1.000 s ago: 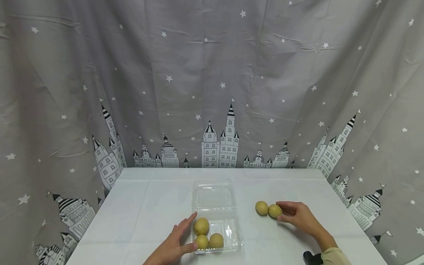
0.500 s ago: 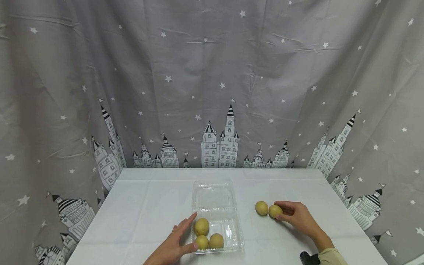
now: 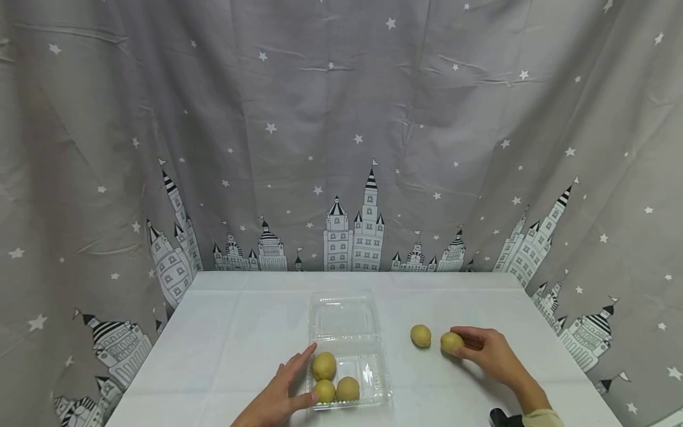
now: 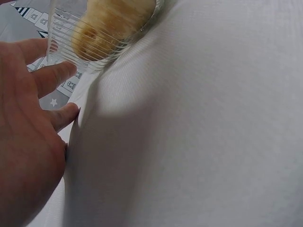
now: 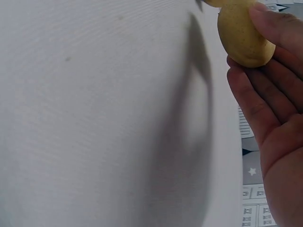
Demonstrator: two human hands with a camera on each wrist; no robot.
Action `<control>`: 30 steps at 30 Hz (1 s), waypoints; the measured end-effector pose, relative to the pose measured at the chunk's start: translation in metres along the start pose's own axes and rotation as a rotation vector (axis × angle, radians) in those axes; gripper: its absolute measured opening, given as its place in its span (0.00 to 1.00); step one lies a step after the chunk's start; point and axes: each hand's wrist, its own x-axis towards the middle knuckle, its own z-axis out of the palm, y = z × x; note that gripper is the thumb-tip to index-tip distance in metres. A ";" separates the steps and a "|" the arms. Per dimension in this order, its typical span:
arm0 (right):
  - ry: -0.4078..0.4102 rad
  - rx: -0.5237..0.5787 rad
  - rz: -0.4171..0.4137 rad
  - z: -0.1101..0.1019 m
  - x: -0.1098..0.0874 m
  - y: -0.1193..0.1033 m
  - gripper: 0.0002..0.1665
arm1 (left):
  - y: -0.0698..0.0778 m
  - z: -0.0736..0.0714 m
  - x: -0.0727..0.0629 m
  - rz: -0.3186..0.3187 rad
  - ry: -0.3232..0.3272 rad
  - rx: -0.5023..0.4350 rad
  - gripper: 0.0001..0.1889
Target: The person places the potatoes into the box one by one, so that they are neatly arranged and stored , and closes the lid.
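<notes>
A potato (image 3: 451, 343) is pinched between the thumb and fingers of my right hand (image 3: 491, 356), low over the right of the table. The right wrist view shows this potato (image 5: 244, 35) from close up. Just left of it lies another potato (image 3: 420, 335), apart from it. My left hand (image 3: 281, 388) rests with spread, fairly straight fingers at the left side of a clear plastic clamshell box (image 3: 376, 379). In its near tray sit a larger potato (image 3: 324, 366) and two others, one (image 3: 324, 391) beside my thumb and one (image 3: 348, 388) to its right.
The box's clear lid (image 3: 343, 316) lies folded back, away from me. A white cloth covers the table (image 3: 240, 332). Behind the table's far edge hangs a grey curtain (image 3: 299, 118) with stars and castles. A black object (image 3: 504, 418) is at the right wrist.
My right hand has moved slightly right with its potato, and the gap to the other loose potato has widened. The left hand and the box have stayed in place.
</notes>
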 end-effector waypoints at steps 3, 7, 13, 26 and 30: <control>0.005 0.004 0.002 -0.002 -0.002 -0.003 0.29 | 0.000 0.000 0.000 -0.025 0.003 0.003 0.51; 0.022 0.023 -0.012 -0.003 -0.004 -0.009 0.29 | 0.000 0.000 0.000 -0.036 0.002 -0.003 0.51; 0.035 0.046 -0.037 -0.001 -0.006 -0.020 0.28 | -0.001 0.000 -0.002 -0.028 -0.001 -0.006 0.50; 0.062 0.079 -0.084 0.010 -0.010 -0.057 0.28 | 0.000 0.001 0.000 -0.026 -0.001 0.000 0.50; 0.072 0.090 -0.076 0.015 -0.012 -0.066 0.28 | 0.001 0.000 -0.001 -0.019 -0.006 -0.015 0.50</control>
